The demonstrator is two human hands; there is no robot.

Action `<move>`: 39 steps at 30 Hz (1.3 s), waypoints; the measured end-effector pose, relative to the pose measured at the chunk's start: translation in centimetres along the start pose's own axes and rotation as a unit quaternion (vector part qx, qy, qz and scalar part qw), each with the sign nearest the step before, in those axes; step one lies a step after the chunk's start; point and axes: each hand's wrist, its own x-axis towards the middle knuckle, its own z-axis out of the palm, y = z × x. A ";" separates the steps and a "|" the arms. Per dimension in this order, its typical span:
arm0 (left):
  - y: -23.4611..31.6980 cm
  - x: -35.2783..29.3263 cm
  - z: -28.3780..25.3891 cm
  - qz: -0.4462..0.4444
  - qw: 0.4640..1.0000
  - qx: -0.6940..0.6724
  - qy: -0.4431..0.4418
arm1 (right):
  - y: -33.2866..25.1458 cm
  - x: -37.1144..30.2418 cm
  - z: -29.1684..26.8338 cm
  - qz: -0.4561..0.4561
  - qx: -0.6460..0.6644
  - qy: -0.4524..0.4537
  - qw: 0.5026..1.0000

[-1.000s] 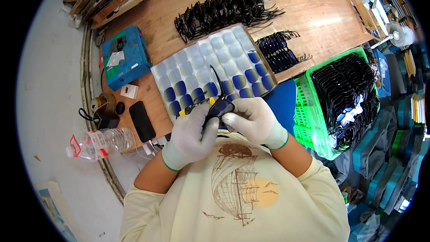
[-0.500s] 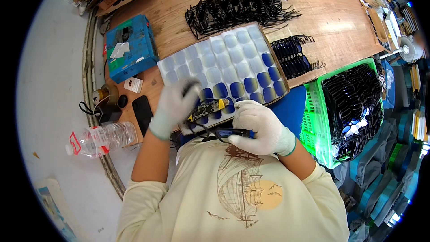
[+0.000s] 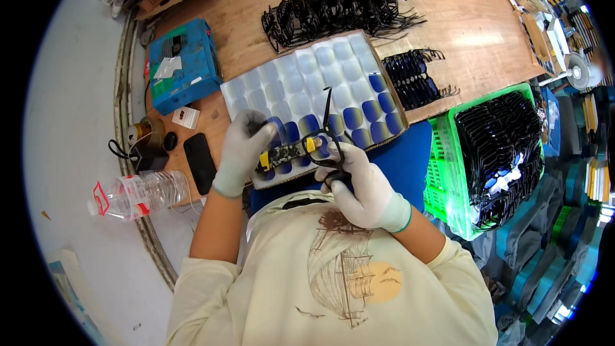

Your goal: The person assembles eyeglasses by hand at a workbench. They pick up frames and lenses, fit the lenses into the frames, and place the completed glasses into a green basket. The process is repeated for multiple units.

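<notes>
My right hand [image 3: 365, 186], in a white glove, is closed around a black glasses frame [image 3: 328, 129]. One temple of the frame points up and away over a shallow tray [image 3: 238, 91] of lenses. My left hand [image 3: 242, 147], also gloved, has its fingers curled at the tray's left side, against a dark blue lens [image 3: 274, 129]; what lies between its dark-looking fingertips is unclear. Between the hands, a camouflage-patterned bar with yellow ends [image 3: 288, 153] rests on the tray. Blue lenses fill the near and right pockets, and pale ones appear farther back.
Black frames [image 3: 333, 13] are piled behind the tray, with more dark glasses [image 3: 413, 78] to its right. A green basket [image 3: 442, 173] full of glasses stands at right. On the left are a blue box [image 3: 192, 70], a phone [image 3: 200, 163] and a water bottle [image 3: 147, 195].
My right hand has turned the glasses frame from lying sideways to pointing up, and has come slightly nearer. My left hand has moved slightly left. The head view has shifted a little.
</notes>
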 end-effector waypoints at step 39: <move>-22.4 -19.7 -1.6 -0.223 0.962 0.039 -0.153 | -1.3 -1.8 -0.7 0.078 0.007 -0.018 0.997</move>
